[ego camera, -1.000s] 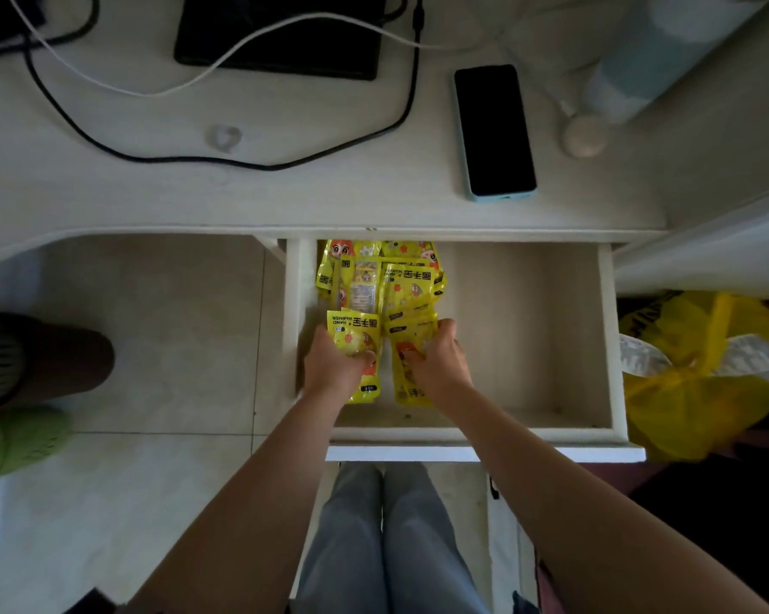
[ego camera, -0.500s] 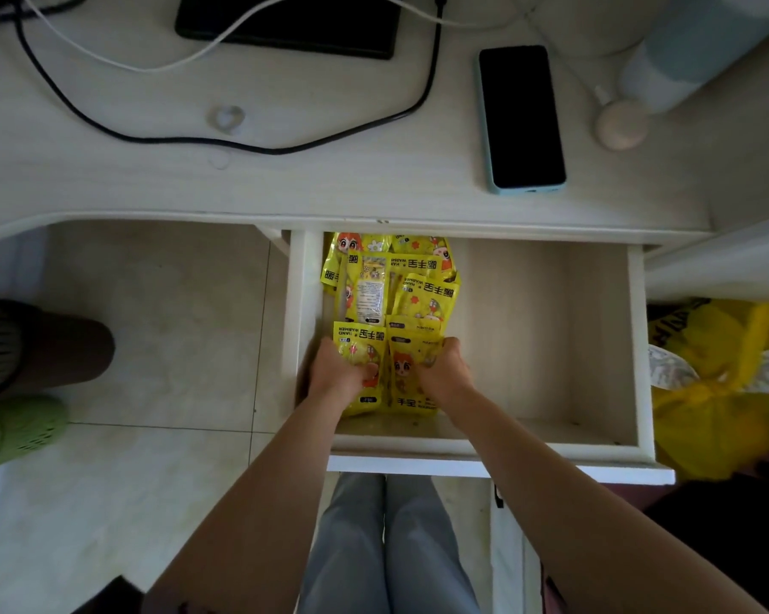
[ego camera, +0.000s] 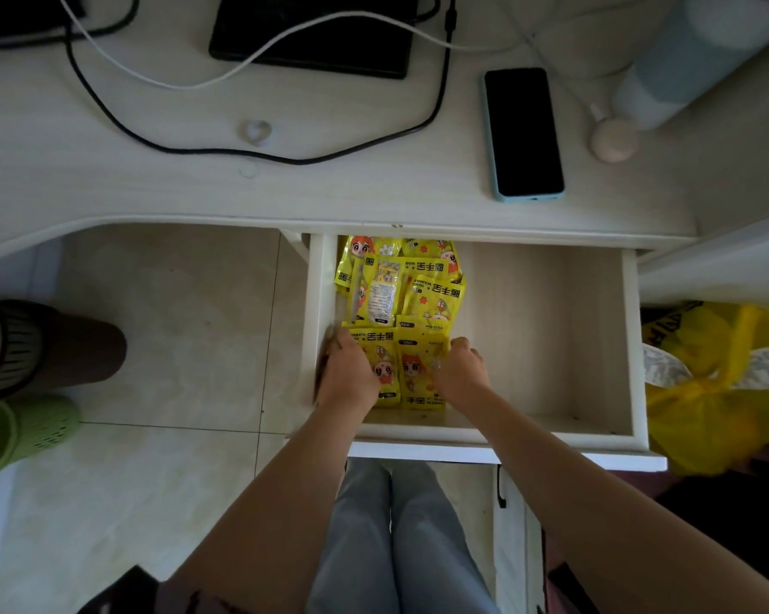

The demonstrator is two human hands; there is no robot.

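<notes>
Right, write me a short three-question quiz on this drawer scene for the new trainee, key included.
1. True or false: the phone lies inside the open drawer.
2. Where in the drawer do the yellow packets lie? A) against its left side B) against its right side C) spread over its whole floor
3. Fill in: the left hand and the right hand both touch the row of packets ____ to the person.
Key: 1 false, it lies on the desk; 2 A; 3 nearest.
</notes>
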